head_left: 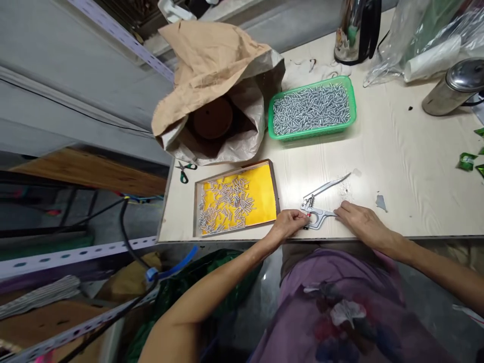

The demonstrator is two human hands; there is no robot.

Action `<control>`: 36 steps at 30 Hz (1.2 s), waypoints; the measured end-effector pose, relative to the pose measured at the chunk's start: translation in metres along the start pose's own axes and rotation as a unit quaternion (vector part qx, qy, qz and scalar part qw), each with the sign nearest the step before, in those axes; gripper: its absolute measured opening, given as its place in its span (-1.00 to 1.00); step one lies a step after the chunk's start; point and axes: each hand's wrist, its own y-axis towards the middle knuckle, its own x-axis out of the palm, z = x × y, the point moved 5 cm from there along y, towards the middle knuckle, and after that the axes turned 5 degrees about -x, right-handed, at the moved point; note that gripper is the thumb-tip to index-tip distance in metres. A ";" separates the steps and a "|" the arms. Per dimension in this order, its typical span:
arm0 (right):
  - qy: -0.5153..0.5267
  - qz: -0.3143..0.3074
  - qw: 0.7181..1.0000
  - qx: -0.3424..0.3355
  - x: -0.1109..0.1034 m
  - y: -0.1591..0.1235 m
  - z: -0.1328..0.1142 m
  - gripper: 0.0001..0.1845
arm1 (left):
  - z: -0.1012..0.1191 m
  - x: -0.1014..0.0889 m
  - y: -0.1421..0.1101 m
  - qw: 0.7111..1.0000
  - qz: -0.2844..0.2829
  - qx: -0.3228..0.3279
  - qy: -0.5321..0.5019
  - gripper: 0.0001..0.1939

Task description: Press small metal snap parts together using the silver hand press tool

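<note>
Grey spring-loaded hand pliers [320, 214] lie at the table's front edge, their two handles spread apart. My right hand [357, 219] has its fingers closed on the end of the lower handle. At the jaw end, my left hand [290, 223] is closed in a pinch, its fingertips against the head of the tool. A small red bit shows at those fingertips; what it is, I cannot make out. Left of the pliers is a shallow tray [278, 189] lined in yellow, with many small silvery ribbed pins [230, 199] scattered in it.
Behind the pliers stands a green plastic basket [353, 108] full of similar metal pieces. A large open paper sack [212, 65] leans at the back left, near green-handled scissors [184, 174]. Kettle [351, 35], metal cup [449, 88] and plastic bags [434, 45] occupy the back right.
</note>
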 end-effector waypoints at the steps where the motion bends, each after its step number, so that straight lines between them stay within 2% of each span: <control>1: -0.003 0.003 1.000 0.000 0.001 0.000 0.000 -0.78 | -0.002 0.000 0.002 1.000 -0.001 -0.007 0.004 -0.78; 7: -0.002 0.003 1.000 0.009 0.003 -0.001 0.001 -0.77 | -0.005 0.000 0.009 0.999 -0.010 -0.030 0.035 -0.81; 16: -0.009 0.022 1.000 -0.013 0.005 -0.004 0.000 -0.78 | 0.015 -0.006 0.005 0.986 -0.008 -0.007 0.165 -0.83; 24: -0.017 -0.005 1.000 -0.004 0.002 -0.003 -0.003 -0.75 | 0.022 -0.002 0.007 0.980 -0.049 -0.041 0.189 -0.89; 27: -0.032 -0.003 0.999 -0.011 -0.003 0.000 0.003 -0.81 | 0.021 -0.001 0.008 0.981 -0.060 -0.053 0.178 -0.87; 28: -0.043 0.007 0.999 -0.011 -0.006 0.001 0.007 -0.78 | 0.020 -0.001 0.008 0.981 -0.063 -0.053 0.174 -0.85; 31: -0.074 0.034 0.997 -0.007 -0.013 0.006 0.024 -0.32 | 0.016 -0.002 0.008 0.982 -0.070 -0.051 0.167 -0.81; 33: -0.080 0.031 0.996 -0.018 -0.014 0.010 0.033 -0.10 | 0.013 -0.002 0.007 0.982 -0.071 -0.054 0.166 -0.77; 36: -0.084 0.020 0.996 -0.037 -0.013 0.017 0.036 -0.05 | 0.011 -0.002 0.006 0.984 -0.065 -0.060 0.156 -0.75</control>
